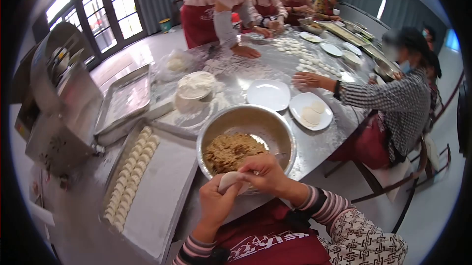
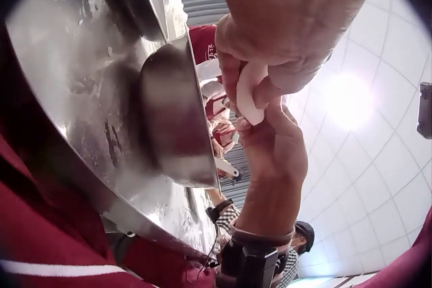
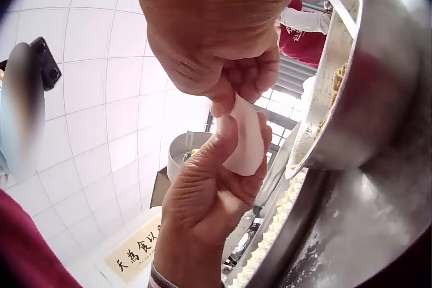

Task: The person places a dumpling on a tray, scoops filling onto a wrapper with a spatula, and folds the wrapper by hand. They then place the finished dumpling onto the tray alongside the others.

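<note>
Head view: the dumpling [image 1: 229, 180] is cupped in the curled left hand [image 1: 215, 207] and pinched by the right hand [image 1: 268, 174]. Even pressure along the seam is advised.

My head camera looks forward and down across the worktop [image 1: 314, 152] from above. Each wrist camera sits very close, low by the worktop edge, facing upward toward the ceiling [image 3: 101, 99]. All three share the steel bowl [image 2: 175, 119] and dumpling [image 3: 244, 143].
</note>
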A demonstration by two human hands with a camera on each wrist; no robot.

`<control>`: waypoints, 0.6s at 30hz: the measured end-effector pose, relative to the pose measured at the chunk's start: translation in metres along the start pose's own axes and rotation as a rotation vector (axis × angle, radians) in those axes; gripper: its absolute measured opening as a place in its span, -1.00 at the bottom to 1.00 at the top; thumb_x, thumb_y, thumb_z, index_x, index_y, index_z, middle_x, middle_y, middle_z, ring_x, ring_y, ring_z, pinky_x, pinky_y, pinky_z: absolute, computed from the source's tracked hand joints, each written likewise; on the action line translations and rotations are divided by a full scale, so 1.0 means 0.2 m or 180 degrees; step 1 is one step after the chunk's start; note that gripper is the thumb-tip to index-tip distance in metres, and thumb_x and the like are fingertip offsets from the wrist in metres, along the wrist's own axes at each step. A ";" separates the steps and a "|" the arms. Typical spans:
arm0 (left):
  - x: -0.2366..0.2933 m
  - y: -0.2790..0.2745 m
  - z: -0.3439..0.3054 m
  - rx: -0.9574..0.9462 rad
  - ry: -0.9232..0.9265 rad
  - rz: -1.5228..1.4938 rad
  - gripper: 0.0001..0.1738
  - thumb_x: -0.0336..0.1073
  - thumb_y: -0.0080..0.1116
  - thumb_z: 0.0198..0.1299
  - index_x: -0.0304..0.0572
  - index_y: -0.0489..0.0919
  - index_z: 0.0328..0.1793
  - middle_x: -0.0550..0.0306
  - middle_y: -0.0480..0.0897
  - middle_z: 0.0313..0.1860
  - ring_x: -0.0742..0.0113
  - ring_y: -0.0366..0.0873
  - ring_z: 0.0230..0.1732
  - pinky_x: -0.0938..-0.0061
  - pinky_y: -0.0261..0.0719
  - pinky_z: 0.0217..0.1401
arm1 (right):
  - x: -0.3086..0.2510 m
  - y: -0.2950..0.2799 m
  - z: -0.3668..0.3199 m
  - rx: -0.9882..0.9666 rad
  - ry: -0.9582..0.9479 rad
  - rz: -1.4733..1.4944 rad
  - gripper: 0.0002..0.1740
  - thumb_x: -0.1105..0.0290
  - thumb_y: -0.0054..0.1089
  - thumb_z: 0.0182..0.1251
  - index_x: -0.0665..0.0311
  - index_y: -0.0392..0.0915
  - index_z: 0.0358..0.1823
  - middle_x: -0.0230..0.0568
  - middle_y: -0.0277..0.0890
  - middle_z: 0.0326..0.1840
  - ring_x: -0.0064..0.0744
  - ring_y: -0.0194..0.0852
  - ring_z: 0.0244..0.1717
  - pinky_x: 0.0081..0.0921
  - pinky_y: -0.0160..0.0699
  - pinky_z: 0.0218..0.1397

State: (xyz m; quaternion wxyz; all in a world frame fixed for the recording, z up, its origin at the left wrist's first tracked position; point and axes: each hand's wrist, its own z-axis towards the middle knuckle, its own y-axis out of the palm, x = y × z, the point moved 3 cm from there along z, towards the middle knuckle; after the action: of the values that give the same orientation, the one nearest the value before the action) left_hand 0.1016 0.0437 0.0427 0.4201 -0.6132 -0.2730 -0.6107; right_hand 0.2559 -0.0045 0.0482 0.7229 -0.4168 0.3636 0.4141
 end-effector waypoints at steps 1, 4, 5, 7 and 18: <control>0.02 0.00 0.00 -0.0080 -0.0087 -0.0074 -0.77 -0.40 0.34 0.01 -0.27 0.70 -0.17 0.15 0.71 -0.37 0.53 0.60 -0.34 0.58 0.56 -0.27 | -0.03 0.01 0.00 -0.0084 -0.0455 -0.0395 -0.94 0.61 0.31 0.07 0.37 0.61 -0.40 -0.20 0.60 -0.42 -0.40 0.57 -0.46 -0.54 0.51 -0.37; 0.02 -0.01 -0.01 -0.0176 0.0016 0.0065 -0.82 -0.46 0.30 0.04 -0.27 0.70 -0.18 0.16 0.71 -0.36 0.55 0.59 -0.34 0.60 0.55 -0.29 | -0.04 0.02 -0.02 -0.0059 -0.0562 -0.0385 -0.88 0.58 0.34 0.03 0.34 0.60 -0.36 -0.18 0.59 -0.41 -0.29 0.58 -0.42 -0.48 0.51 -0.37; 0.01 -0.01 -0.01 -0.0143 0.0027 0.0148 -0.82 -0.48 0.29 0.06 -0.27 0.70 -0.17 0.17 0.71 -0.36 0.55 0.59 -0.34 0.61 0.55 -0.29 | -0.04 0.03 -0.02 -0.0098 -0.0606 -0.0355 -0.86 0.56 0.34 0.04 0.33 0.60 -0.33 -0.19 0.59 -0.41 -0.30 0.58 -0.41 -0.47 0.51 -0.37; 0.03 -0.01 -0.01 -0.0139 0.0012 0.0014 -0.84 -0.50 0.26 0.10 -0.28 0.71 -0.17 0.16 0.71 -0.35 0.55 0.59 -0.33 0.62 0.55 -0.29 | -0.05 0.02 -0.04 -0.0092 -0.0321 -0.0328 -0.84 0.54 0.36 0.03 0.32 0.59 -0.32 -0.18 0.58 -0.41 -0.27 0.58 -0.39 -0.47 0.51 -0.35; -0.04 -0.05 -0.04 0.0030 0.0023 -0.0463 -0.82 -0.59 0.17 0.10 -0.37 0.68 -0.16 0.11 0.70 -0.31 0.45 0.63 -0.29 0.56 0.60 -0.19 | -0.16 -0.17 -0.13 0.0823 -0.0790 -0.1172 -0.60 0.53 0.40 -0.04 0.28 0.55 -0.09 -0.07 0.56 -0.17 -0.17 0.54 -0.35 -0.35 0.55 -0.33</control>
State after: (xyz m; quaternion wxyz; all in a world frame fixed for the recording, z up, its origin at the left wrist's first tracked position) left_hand 0.0885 0.0429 0.0368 0.3785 -0.5875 -0.3182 -0.6406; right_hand 0.2703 -0.0481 0.0756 0.8725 -0.3262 0.2400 0.2736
